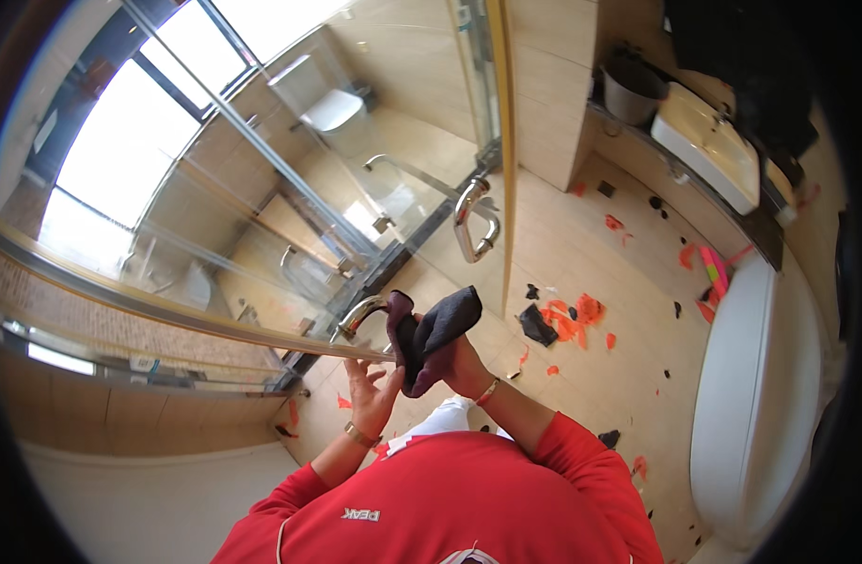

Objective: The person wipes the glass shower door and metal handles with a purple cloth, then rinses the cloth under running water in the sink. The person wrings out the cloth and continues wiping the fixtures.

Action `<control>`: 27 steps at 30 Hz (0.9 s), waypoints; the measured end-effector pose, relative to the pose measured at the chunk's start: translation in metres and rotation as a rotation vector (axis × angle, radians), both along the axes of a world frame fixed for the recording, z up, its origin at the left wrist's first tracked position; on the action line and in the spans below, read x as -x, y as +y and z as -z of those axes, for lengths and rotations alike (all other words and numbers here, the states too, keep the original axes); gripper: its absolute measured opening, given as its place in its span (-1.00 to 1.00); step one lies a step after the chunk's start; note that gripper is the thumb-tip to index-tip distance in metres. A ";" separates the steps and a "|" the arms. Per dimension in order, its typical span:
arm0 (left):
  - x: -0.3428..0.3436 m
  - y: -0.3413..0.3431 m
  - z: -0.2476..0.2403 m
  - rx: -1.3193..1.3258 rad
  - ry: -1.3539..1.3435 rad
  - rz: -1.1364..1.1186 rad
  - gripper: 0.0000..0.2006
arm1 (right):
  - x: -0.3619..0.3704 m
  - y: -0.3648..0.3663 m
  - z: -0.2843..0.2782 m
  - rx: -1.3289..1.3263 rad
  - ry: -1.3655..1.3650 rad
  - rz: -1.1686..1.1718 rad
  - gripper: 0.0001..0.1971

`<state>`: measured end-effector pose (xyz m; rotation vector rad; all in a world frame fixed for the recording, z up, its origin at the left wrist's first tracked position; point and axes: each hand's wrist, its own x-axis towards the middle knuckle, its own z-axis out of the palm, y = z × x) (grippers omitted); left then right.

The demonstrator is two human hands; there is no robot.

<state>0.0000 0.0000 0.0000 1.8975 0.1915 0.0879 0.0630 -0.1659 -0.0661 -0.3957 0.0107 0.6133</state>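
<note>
A dark purple and black cloth (442, 324) is bunched in my right hand (464, 368), its folds covering most of those fingers. The cloth's left end lies against the curved metal handle (360, 315) of a glass door. My left hand (372, 399) is just below that handle, by the door's edge. Its fingers are apart and the thumb side comes close to the cloth; whether they touch, I cannot tell. A second shiny handle (478, 221) stands on another glass panel, farther off and to the right.
Torn orange-red scraps (572, 315) and black bits, including a larger black piece (538, 325), litter the tiled floor. A white bathtub (755, 395) stands at the right, below a washbasin (703, 141) and a grey bucket (633, 89). A toilet (332, 110) shows behind the glass.
</note>
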 end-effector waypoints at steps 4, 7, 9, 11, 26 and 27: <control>-0.005 -0.045 0.005 -0.070 -0.249 -0.254 -0.18 | 0.001 -0.011 -0.015 0.134 0.113 0.061 -0.74; -0.011 -0.041 0.009 0.014 -0.265 -0.295 -0.32 | -0.018 -0.008 -0.066 0.427 -0.349 0.226 -0.69; -0.008 -0.038 0.006 0.015 -0.287 -0.257 -0.37 | -0.034 -0.003 -0.117 0.670 -0.731 0.432 -0.65; -0.004 -0.043 -0.005 -0.058 -0.271 -0.246 -0.46 | -0.061 0.014 -0.148 0.914 -1.300 0.649 -0.63; -0.008 -0.043 0.003 -0.305 -0.382 -0.331 -0.86 | -0.112 0.044 0.025 1.832 -1.749 0.391 -0.81; -0.006 -0.042 0.000 -0.236 -0.324 -0.320 -0.70 | -0.109 0.049 -0.003 1.932 -1.571 0.205 -0.79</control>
